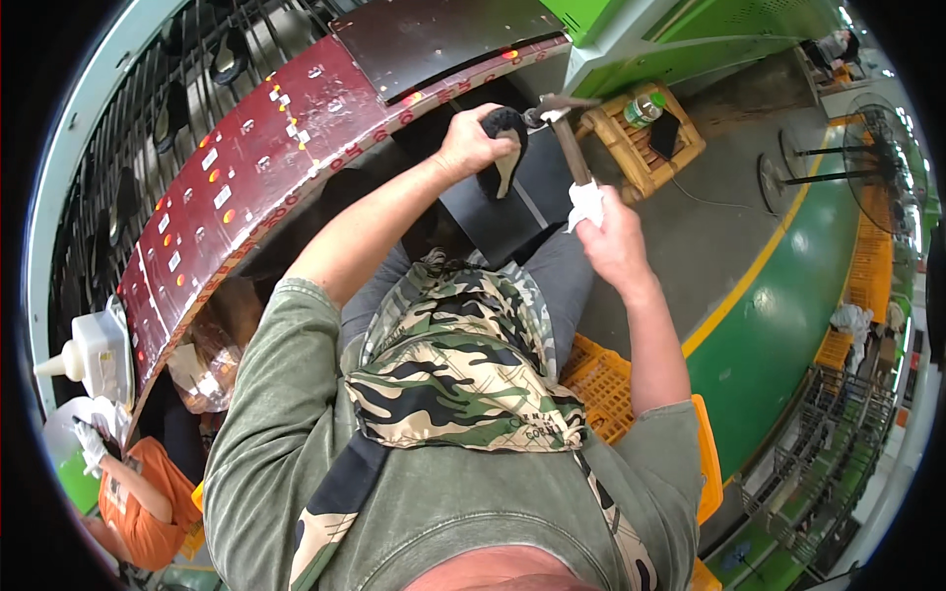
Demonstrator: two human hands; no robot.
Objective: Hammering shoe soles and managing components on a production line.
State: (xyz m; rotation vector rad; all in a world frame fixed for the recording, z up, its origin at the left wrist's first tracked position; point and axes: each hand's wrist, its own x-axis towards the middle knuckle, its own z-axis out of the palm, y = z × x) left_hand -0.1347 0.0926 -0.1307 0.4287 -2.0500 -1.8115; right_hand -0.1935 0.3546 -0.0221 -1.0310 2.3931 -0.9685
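Note:
My left hand [475, 145] is closed round a black shoe [514, 123], held up over my lap beside the bench edge. The shoe's pale, unfinished-looking underside faces partly toward me. In my right hand [618, 242] is a hammer [571, 150], gripped low on its wooden handle where a white cloth [585, 205] is wrapped. The hammer's metal head is raised just right of the shoe; whether the two touch I cannot tell. Below my hands, a camouflage apron [453, 345] covers my lap.
A dark red bench [246, 148] curves along the left, a white squeeze bottle [99, 360] at its end. Shoes hang on a rack [232, 59] behind. A bamboo stool [641, 177] bears a bottle and phone. A fan [877, 163] stands right; a person in orange [148, 497] works lower left.

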